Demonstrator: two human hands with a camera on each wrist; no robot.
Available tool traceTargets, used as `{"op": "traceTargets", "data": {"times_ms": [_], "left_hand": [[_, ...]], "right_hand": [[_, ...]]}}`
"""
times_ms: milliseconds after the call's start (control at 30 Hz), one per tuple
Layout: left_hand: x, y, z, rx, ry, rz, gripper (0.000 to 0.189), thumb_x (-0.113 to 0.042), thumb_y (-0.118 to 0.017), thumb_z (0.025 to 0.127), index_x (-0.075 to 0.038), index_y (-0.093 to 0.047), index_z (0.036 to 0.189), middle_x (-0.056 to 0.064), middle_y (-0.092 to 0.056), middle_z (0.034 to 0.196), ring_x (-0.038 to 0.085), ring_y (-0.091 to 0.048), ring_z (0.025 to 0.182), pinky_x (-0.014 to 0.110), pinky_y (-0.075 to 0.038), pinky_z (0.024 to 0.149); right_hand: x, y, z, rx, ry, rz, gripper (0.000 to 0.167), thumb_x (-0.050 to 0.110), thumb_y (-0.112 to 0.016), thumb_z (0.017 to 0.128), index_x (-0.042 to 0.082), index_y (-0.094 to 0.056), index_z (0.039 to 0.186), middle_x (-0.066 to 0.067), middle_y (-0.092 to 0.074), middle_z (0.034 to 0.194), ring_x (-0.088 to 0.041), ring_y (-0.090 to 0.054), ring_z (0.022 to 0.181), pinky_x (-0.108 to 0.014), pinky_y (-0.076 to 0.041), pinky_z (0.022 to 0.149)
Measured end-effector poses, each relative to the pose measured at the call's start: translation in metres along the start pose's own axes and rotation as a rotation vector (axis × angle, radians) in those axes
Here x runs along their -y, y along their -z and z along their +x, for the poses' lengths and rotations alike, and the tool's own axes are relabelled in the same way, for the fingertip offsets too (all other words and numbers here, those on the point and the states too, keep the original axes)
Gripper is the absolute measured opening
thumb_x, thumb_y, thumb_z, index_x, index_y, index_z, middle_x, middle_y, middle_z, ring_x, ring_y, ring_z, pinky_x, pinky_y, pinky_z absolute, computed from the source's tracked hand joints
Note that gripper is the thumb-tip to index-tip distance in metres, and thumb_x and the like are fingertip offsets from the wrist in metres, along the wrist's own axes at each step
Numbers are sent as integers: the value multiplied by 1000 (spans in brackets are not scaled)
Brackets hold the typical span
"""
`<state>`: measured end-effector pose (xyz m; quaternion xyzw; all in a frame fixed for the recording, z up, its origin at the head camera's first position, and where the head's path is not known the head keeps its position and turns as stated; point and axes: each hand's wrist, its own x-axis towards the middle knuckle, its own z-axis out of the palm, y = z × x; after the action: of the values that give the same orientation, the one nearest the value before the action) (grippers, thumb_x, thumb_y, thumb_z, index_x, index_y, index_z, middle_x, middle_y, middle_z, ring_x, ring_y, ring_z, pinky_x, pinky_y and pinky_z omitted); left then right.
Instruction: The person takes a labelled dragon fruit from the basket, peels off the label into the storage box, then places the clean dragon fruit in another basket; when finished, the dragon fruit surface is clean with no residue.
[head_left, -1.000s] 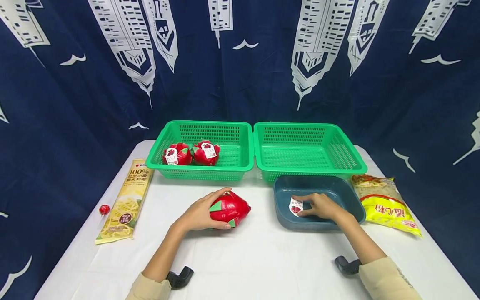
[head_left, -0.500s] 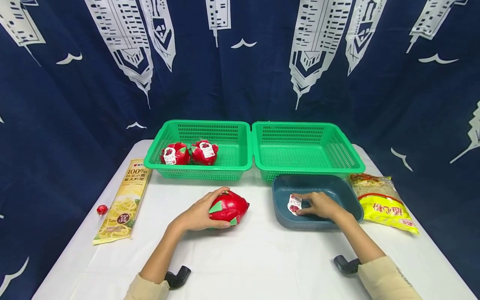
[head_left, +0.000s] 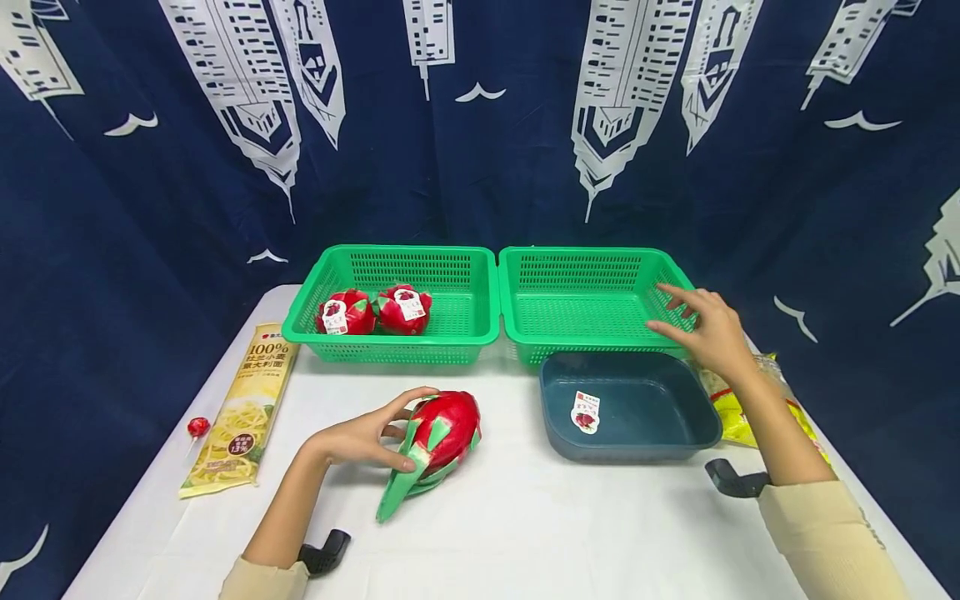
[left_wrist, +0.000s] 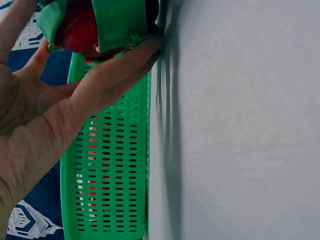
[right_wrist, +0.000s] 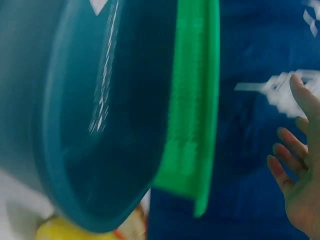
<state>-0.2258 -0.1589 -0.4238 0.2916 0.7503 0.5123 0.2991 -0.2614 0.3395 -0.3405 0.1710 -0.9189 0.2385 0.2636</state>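
Observation:
A toy dragon fruit (head_left: 450, 425), red with green leaves, rests on the white table, its long leaves pointing down and left. At its leafy left end my left hand (head_left: 367, 435) holds it, the thumb against a green leaf. The left wrist view shows that dragon fruit (left_wrist: 80, 27) between thumb and fingers, partly cut off by the frame. A white label with a fruit picture (head_left: 585, 412) lies inside the dark blue tub (head_left: 630, 452). Over the right rim of the right green basket (head_left: 585, 321), my right hand (head_left: 712, 329) is raised with fingers spread, holding nothing.
Two more toy dragon fruits with white labels, one of them nearer the middle (head_left: 405, 321), sit in the left green basket (head_left: 405, 352). A yellow pasta packet (head_left: 243, 408) and a red lollipop (head_left: 198, 427) lie at left. Another yellow packet (head_left: 738, 421) is partly behind the right arm.
My right hand has let go of the label in the tub and risen up and right. My left hand has shifted left, and its dragon fruit has turned, its leaves coming into view.

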Motion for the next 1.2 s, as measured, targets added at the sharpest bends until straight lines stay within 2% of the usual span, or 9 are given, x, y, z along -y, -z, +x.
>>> {"op": "traceTargets", "data": {"times_ms": [67,167,333,467,667,800,933,1067,1200], "left_hand": [[1,-2,-1,-22,-16,7,93,-16,-78,74,-41,-22,142,8,-25,143,41,-39,120,39,-49,82],[3,-5,-2,-65,-35,26,93,-17,-80,72,-39,-23,143,8,-29,140,38,-45,116,38,-50,80],[4,-9,-2,-155,-71,79,93,-20,-83,68,-37,-28,142,9,-38,134,32,-51,108,38,-51,77],[1,-12,-1,-182,-97,100,92,-20,-84,67,-33,-31,141,9,-40,132,31,-52,107,40,-50,78],[-15,-14,-6,-217,-66,126,93,-20,-85,65,-34,-33,140,11,-41,132,31,-57,101,38,-51,76],[-40,-8,-2,-211,-60,142,91,-22,-86,64,-37,-35,139,7,-40,133,30,-55,104,35,-52,74],[-84,0,14,-219,-75,123,89,-23,-86,64,-42,-36,136,3,-38,135,31,-48,112,37,-52,74],[-137,4,48,-303,-163,94,87,-26,-84,66,-47,-35,135,2,-39,132,29,-50,110,38,-53,74],[-171,1,98,-459,-324,83,86,-28,-84,67,-48,-34,134,0,-39,132,22,-51,107,36,-52,78]], "right_hand": [[-15,4,2,-16,-83,17,70,25,-75,78,11,-43,138,-17,-53,114,-33,-46,96,-49,-37,76],[-37,6,0,40,-212,42,81,33,-70,82,12,-25,147,-24,-31,139,-44,-29,122,-63,-27,89],[-65,0,-6,228,-383,64,95,46,-62,84,12,-1,149,-31,2,147,-53,0,130,-74,-16,88],[-78,-3,-7,337,-451,126,98,48,-56,87,8,10,146,-36,2,144,-57,-8,127,-72,-18,90],[-82,-7,-12,398,-496,229,98,47,-54,89,4,15,144,-39,-10,142,-54,-20,126,-65,-21,97],[-84,-7,-16,394,-528,269,97,47,-55,89,10,15,144,-37,-10,143,-52,-21,127,-64,-23,97],[-86,-5,-21,370,-544,316,95,45,-57,88,16,14,145,-37,-13,143,-50,-25,125,-61,-26,97],[-87,-6,-22,358,-559,328,95,45,-57,88,17,14,145,-36,-13,143,-48,-27,125,-59,-28,97],[-84,-8,-20,350,-565,328,95,45,-58,88,18,14,145,-36,-12,144,-48,-25,127,-59,-27,98]]}}
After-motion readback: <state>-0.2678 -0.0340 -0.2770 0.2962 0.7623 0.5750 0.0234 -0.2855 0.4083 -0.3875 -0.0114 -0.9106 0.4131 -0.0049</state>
